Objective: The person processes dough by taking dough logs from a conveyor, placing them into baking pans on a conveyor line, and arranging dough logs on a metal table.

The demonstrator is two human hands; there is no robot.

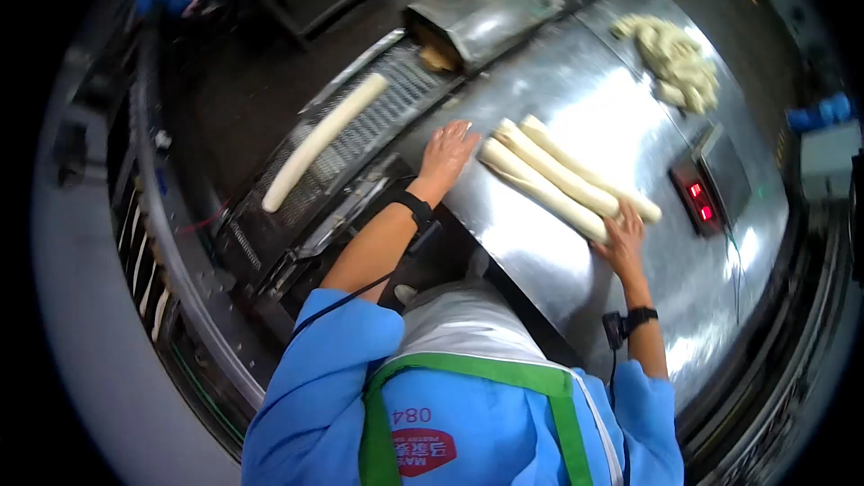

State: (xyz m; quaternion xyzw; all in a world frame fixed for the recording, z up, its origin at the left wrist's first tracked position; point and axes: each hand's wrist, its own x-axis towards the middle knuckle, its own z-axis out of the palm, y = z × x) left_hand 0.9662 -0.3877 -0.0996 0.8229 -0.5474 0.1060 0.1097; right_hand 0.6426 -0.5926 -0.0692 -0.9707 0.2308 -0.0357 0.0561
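Note:
Three long pale dough rolls [562, 175] lie side by side on the steel table, slanting down toward the right. My right hand [625, 243] is curled over the right end of the nearest roll, its fingertips reaching the middle one. Just off the rolls' left ends, my left hand [448, 153] hovers near the table edge. Its fingers are stretched out and hold nothing. Another long dough roll [324, 142] rests on the perforated conveyor [396, 90] to the left.
A digital scale [700, 201] with lit red digits stands right of the rolls, a cable hanging from it. Farther back on the steel table [531, 252] lies a heap of dough [670, 58]. A metal hood [486, 18] covers the conveyor's far end.

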